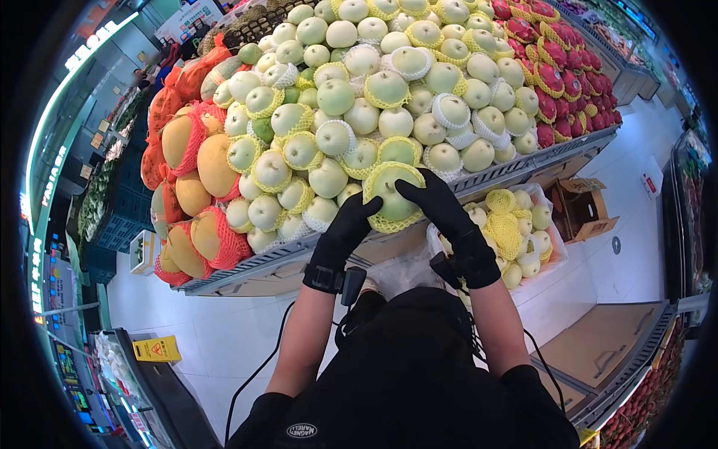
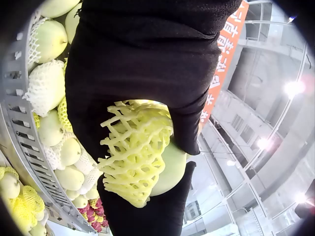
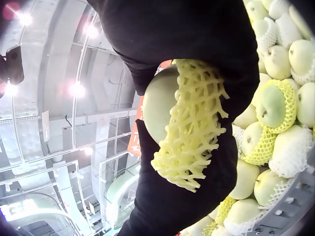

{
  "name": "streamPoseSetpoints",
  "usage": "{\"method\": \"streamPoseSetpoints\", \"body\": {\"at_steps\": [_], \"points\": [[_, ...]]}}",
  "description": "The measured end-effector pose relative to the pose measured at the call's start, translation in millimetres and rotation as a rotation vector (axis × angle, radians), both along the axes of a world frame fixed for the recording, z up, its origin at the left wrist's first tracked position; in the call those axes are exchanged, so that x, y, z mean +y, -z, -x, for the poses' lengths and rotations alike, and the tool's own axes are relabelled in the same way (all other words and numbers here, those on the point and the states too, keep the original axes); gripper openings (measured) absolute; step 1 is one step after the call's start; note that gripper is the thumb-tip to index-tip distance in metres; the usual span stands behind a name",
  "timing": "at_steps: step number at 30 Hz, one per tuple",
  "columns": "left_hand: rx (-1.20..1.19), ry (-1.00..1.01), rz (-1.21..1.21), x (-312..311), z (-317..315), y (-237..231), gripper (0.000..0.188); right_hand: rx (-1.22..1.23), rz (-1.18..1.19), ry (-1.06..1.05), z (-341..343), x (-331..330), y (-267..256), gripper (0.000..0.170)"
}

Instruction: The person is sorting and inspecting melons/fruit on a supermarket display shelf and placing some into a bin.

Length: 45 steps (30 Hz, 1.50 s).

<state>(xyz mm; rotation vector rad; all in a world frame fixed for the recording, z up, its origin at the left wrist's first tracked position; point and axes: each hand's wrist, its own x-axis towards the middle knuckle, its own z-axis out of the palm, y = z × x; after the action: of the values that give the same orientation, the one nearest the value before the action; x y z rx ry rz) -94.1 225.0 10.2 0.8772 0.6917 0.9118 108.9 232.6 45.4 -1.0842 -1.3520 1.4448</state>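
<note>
Both hands wear black gloves and hold one round, pale green melon between them, just above the front edge of the heaped display. A yellow foam net wraps its lower part, leaving smooth skin bare on top. My left hand grips the melon from the left, thumb on the upper side. From the right, my right hand grips it in the same way, fingers under the net. In both wrist views the melon sits between the two gloves, its far side hidden.
A heap of similar melons, many in foam nets, rises behind a grey slatted rail. Yellow melons in red nets lie left, dragon fruit right. Below the rail stand a crate of netted melons and a cardboard box.
</note>
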Motion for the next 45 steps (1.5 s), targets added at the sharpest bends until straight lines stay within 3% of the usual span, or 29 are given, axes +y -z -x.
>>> {"method": "streamPoseSetpoints", "body": {"at_steps": [7, 13, 21, 22, 25, 28, 31, 40, 43, 45], "points": [[-0.393, -0.083, 0.117, -5, -5, 19, 0.055, 0.036, 0.037, 0.142, -3, 3, 13, 0.054], [-0.445, -0.094, 0.179, -9, -3, 16, 0.057, -0.036, 0.167, 0.08, -6, 2, 1, 0.048], [-0.374, -0.131, 0.092, -11, -3, 13, 0.06, -0.095, 0.158, 0.099, -10, 6, -12, 0.046], [-0.373, -0.132, 0.1, -10, -1, 14, 0.06, -0.158, 0.046, 0.082, -12, 7, -9, 0.051], [-0.314, -0.147, 0.027, -10, 0, 13, 0.06, -0.268, -0.225, -0.013, -16, 6, 0, 0.075], [-0.325, -0.146, 0.015, -8, 1, 18, 0.06, -0.237, -0.32, -0.145, -11, -1, -8, 0.117], [-0.309, -0.155, 0.004, -6, -1, 22, 0.06, -0.31, -0.561, -0.16, 0, -2, -1, 0.117], [-0.153, -0.306, -0.108, -9, 12, 6, 0.06, -0.341, -0.64, -0.066, 33, 5, 15, 0.107], [0.631, -0.313, -0.638, -7, 26, 4, 0.055, -0.429, -0.712, -0.056, 41, 9, 18, 0.102], [0.329, -0.378, -0.406, -2, 30, 12, 0.051, -0.463, -0.737, -0.059, 47, 11, 18, 0.099]]}}
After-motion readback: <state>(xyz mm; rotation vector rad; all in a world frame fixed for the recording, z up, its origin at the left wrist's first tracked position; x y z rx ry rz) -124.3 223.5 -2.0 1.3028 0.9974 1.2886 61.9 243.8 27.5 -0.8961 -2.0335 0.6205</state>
